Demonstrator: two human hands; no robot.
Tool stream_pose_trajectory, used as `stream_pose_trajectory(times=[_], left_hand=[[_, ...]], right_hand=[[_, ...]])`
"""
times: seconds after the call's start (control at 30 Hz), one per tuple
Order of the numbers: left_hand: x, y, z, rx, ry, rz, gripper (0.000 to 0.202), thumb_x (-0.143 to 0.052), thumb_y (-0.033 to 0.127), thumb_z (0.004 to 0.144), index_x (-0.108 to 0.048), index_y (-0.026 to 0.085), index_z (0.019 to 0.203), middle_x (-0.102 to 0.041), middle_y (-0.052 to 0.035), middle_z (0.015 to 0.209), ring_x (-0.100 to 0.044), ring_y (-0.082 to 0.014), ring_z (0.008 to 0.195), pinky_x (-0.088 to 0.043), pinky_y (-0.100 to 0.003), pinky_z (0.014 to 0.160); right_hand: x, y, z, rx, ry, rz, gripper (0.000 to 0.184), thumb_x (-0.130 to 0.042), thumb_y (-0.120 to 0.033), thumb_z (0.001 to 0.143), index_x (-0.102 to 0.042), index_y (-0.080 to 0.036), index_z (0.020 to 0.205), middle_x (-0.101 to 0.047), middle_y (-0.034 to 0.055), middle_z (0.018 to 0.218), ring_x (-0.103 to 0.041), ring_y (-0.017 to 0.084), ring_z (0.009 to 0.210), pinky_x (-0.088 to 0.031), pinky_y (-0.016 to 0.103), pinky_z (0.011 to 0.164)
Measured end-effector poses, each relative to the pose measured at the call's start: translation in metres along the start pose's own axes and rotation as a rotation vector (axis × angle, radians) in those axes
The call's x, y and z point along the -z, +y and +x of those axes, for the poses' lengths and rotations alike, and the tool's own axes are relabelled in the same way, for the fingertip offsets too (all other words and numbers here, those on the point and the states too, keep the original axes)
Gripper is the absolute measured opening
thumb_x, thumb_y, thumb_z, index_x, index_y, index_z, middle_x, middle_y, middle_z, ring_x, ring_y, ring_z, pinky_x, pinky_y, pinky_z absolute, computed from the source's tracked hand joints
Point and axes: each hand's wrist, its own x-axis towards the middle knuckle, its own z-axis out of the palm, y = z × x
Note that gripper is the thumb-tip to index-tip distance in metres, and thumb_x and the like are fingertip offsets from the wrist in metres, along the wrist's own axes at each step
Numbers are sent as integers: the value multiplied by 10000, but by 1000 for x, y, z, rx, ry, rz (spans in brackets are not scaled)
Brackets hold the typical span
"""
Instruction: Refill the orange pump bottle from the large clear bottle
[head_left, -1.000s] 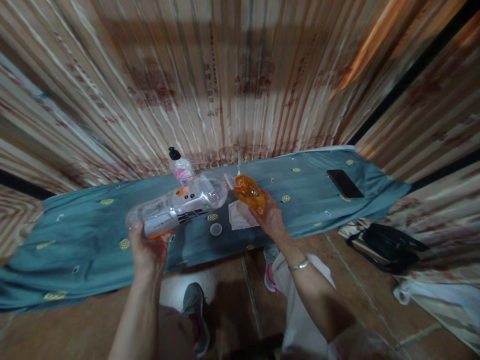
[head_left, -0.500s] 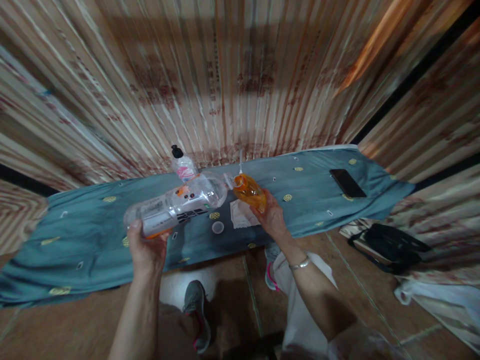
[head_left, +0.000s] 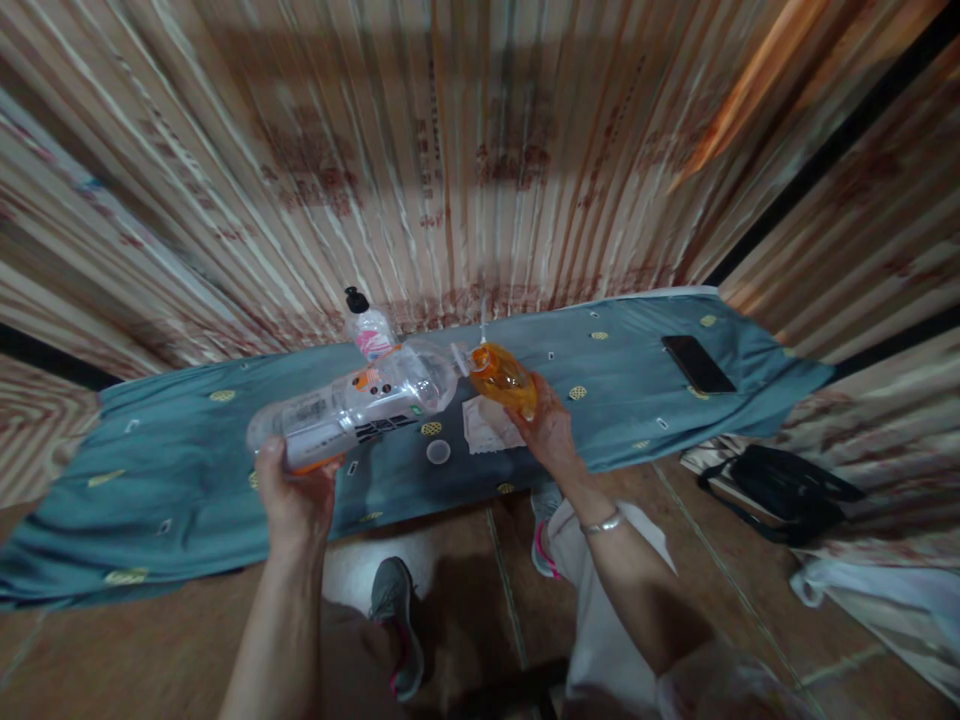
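My left hand (head_left: pixel 296 495) is closed round the lower end of a large clear plastic bottle (head_left: pixel 352 415) with a white and orange label. The bottle lies nearly level in the air, its neck pointing right. My right hand (head_left: pixel 547 425) grips a small orange bottle (head_left: pixel 502 380), tilted with its open mouth towards the big bottle's mouth. The two mouths meet or nearly meet; I cannot tell if they touch. Under them on the cloth are a crumpled tissue (head_left: pixel 491 428) and a small round whitish cap (head_left: pixel 438 452).
A pump bottle (head_left: pixel 370 330) with a black top stands behind the clear bottle. A thin white pump tube (head_left: pixel 484 320) is near the back edge. A phone (head_left: pixel 697 364) lies on the right of the blue-green cloth (head_left: pixel 187 470). A black bag (head_left: pixel 780 490) sits right, below table level.
Both bottles stay mouth to mouth in my hands. The orange bottle has turned slightly more level. The whole view has shifted a little.
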Motion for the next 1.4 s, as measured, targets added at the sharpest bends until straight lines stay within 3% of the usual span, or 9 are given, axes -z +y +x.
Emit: stream_pose_trajectory(times=[0.33, 0.63, 0.87, 1.4], left_hand=[[-4, -5, 0, 20, 32, -47, 446, -820, 521, 572, -737, 237, 906, -764, -53, 993, -657, -196, 746, -484, -236, 487], [-1, -10, 5, -31, 14, -47, 484, -820, 516, 590, -728, 222, 964, -761, -77, 1086, -673, -216, 782, -490, -258, 501], [-5, -6, 6, 18, 37, -52, 488, -854, 513, 516, -725, 246, 903, -751, -38, 933, -629, -183, 720, -458, -224, 467], [-12, -3, 3, -38, 58, -71, 602, -862, 581, 476, -740, 188, 915, -751, -52, 1005, -610, -149, 677, -357, -183, 383]], right_hand=[[-3, 6, 2, -15, -12, -8, 684, -604, -507, 959, -471, -64, 1462, -636, 279, 1411, -643, 352, 1304, -525, 534, 1122], [-2, 7, 0, 4, -16, -21, 684, -618, -496, 965, -468, -55, 1465, -649, 284, 1394, -663, 350, 1279, -557, 521, 1088], [-3, 9, -1, 13, 1, -4, 682, -613, -500, 968, -446, -105, 1498, -653, 251, 1404, -654, 338, 1297, -557, 538, 1097], [-8, 9, -1, -2, 17, -31, 676, -615, -499, 966, -447, -95, 1482, -654, 267, 1389, -654, 354, 1288, -548, 544, 1089]])
